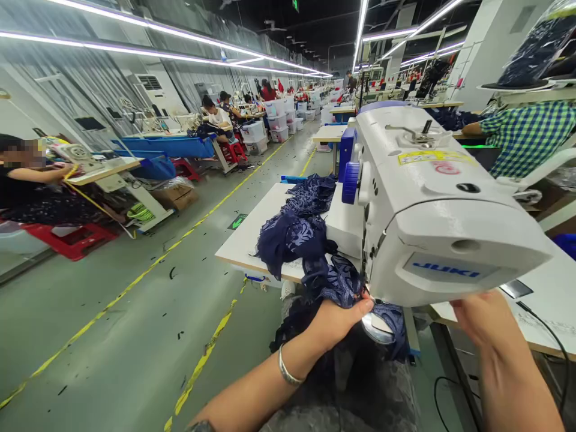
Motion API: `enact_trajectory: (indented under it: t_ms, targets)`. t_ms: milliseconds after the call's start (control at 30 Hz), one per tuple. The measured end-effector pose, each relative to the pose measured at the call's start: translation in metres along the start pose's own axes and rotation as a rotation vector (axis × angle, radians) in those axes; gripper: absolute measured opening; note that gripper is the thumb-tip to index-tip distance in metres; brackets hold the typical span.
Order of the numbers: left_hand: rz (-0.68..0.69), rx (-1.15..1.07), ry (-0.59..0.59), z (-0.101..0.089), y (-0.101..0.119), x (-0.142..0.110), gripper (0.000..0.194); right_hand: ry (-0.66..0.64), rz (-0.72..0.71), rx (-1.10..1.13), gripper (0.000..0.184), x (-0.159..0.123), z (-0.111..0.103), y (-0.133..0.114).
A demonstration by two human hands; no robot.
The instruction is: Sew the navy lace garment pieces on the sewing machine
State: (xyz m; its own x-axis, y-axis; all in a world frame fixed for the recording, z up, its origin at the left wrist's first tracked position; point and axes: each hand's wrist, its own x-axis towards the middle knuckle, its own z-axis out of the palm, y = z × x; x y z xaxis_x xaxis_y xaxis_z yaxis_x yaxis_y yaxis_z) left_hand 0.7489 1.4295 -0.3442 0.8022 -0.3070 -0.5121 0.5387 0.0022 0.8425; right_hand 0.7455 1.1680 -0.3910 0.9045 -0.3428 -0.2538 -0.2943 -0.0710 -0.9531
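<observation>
A white sewing machine [432, 180] fills the right half of the view. At its needle end my left hand [337, 321], a bangle on its wrist, pinches navy lace fabric [344, 282]. The thumb points toward the needle area. More of the same cloth lies bunched on the white table [252, 240] to the left, and part hangs over my lap. My right hand [481, 315] reaches under the far side of the machine head. Its fingers are hidden there, so what it touches cannot be seen.
A black cable [546, 330] runs over the table at right, beside a dark flat plate [516, 289]. To the left, a floor aisle with yellow tape [180, 240] separates the rows. Several people sit at other machines; one in a checked shirt [526, 135] is close at right.
</observation>
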Motion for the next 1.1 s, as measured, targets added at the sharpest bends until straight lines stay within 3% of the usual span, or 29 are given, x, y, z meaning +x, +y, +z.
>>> enact_trajectory:
  t_ms: [67, 200, 333, 533, 667, 867, 967, 1033, 1100]
  targets:
    - [0.000, 0.028, -0.006, 0.000, -0.001, 0.001, 0.031, -0.037, 0.134, 0.202, 0.038, -0.033, 0.008, 0.002]
    - [0.009, 0.061, -0.023, -0.001, 0.003, 0.003, 0.029, -0.111, 0.141, 0.051, 0.048, -0.072, 0.028, 0.001]
    - [0.002, 0.133, -0.024, -0.002, 0.012, 0.001, 0.027, -0.167, 0.251, -0.008, 0.056, -0.078, 0.041, -0.005]
    - [0.015, 0.170, -0.030, -0.001, 0.011, 0.002, 0.029, -0.172, 0.249, 0.024, 0.059, -0.077, 0.044, -0.001]
    - [0.044, 0.167, -0.037, -0.002, 0.010, 0.005, 0.029, -0.158, 0.176, -0.001, 0.050, -0.081, 0.045, -0.001]
    - [0.047, 0.163, -0.043, -0.002, 0.011, 0.005, 0.029, -0.111, 0.087, -0.228, 0.050, -0.083, 0.035, -0.008]
    - [0.051, 0.164, -0.051, -0.002, 0.011, 0.005, 0.028, -0.114, -0.081, -0.319, 0.033, -0.084, 0.026, -0.008]
    - [0.050, 0.165, -0.055, -0.002, 0.011, 0.004, 0.027, -0.065, -0.215, -0.414, 0.025, -0.087, 0.023, -0.008]
    - [0.057, 0.176, -0.054, -0.002, 0.011, 0.005, 0.026, 0.017, -0.186, -0.443, 0.026, -0.090, 0.023, -0.008]
